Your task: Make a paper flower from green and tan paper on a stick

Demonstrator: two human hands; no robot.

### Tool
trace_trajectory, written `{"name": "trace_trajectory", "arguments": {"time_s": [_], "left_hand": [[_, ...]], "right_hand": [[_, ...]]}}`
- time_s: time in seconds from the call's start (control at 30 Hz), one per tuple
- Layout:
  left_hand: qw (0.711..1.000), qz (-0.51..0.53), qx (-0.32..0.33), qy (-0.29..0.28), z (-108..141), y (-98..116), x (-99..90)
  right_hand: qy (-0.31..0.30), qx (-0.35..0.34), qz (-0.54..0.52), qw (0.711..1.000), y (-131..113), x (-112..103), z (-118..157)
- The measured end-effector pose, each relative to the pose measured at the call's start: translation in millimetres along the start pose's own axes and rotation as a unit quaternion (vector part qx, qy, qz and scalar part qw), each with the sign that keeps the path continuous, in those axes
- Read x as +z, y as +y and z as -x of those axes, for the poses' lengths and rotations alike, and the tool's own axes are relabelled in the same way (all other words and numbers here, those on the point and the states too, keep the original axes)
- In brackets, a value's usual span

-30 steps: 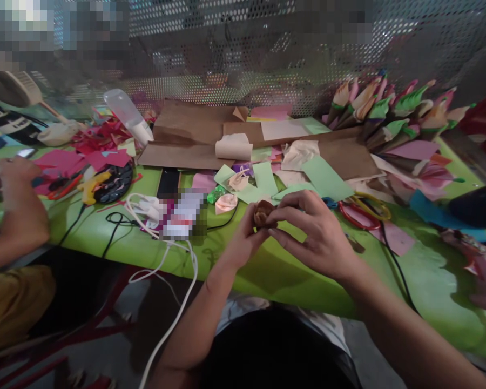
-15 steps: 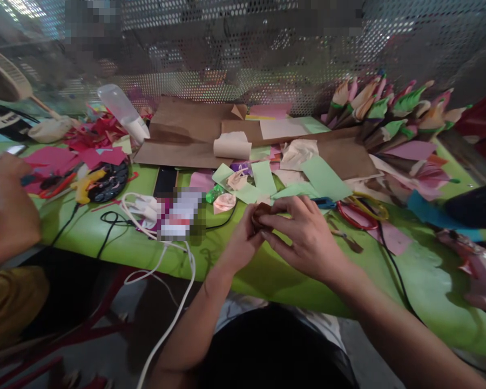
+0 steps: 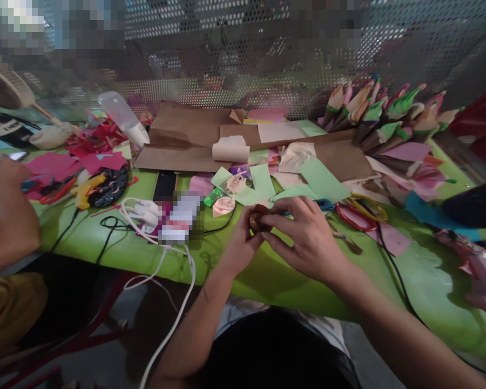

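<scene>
**Brown paper curl (image 3: 258, 212) held above the green table (image 3: 425, 270)**

The curl sat in the left hand (image 3: 243, 246), near the table's front edge, thumb and fingers closed around its side. The right hand (image 3: 310, 237) bent over it, index fingertip against its right side; whether the thumb pinched it too, I could not tell. The paper looked light and thin, apt to crease under hard pressure, so the outer wall seemed the safer hold, with only a gentle touch at the rim. Just beyond lay folded pale pink paper (image 3: 223, 206) and mint-green paper scraps (image 3: 324, 179); red-handled scissors (image 3: 354, 217) lay rightward, and bundled paper cones (image 3: 372, 119) farther back.
</scene>
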State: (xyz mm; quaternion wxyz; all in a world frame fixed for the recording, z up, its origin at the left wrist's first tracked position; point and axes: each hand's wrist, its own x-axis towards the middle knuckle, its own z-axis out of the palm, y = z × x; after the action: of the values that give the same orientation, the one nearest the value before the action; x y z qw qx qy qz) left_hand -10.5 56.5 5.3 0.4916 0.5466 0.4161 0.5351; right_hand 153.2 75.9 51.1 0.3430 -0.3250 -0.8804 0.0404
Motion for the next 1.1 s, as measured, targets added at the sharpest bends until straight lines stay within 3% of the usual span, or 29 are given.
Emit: {"name": "trace_trajectory", "arguments": {"time_s": [0.3, 0.6, 0.83, 0.93, 1.1], "left_hand": [[0.998, 0.058, -0.013, 0.007, 0.3, -1.7, 2.7], [0.999, 0.036, -0.009, -0.011, -0.2, 0.0, 2.0], [0.999, 0.042, -0.028, 0.014, -1.0, 0.5, 2.9], [0.999, 0.028, -0.029, 0.027, -1.0, 0.0, 3.0], [0.999, 0.029, -0.021, 0.024, -0.3, 1.5, 2.9]], "right_hand": [[0.018, -0.009, -0.046, 0.999, 0.3, -7.3, -1.9], [-0.011, -0.008, -0.009, 1.000, -4.6, 3.1, 2.1], [0.004, 0.002, -0.057, 0.998, -0.2, -7.1, -0.1], [0.033, 0.013, -0.035, 0.999, 3.2, -10.0, -0.4], [0.023, 0.017, 0.021, 0.999, -0.3, -3.3, 0.4]]}}
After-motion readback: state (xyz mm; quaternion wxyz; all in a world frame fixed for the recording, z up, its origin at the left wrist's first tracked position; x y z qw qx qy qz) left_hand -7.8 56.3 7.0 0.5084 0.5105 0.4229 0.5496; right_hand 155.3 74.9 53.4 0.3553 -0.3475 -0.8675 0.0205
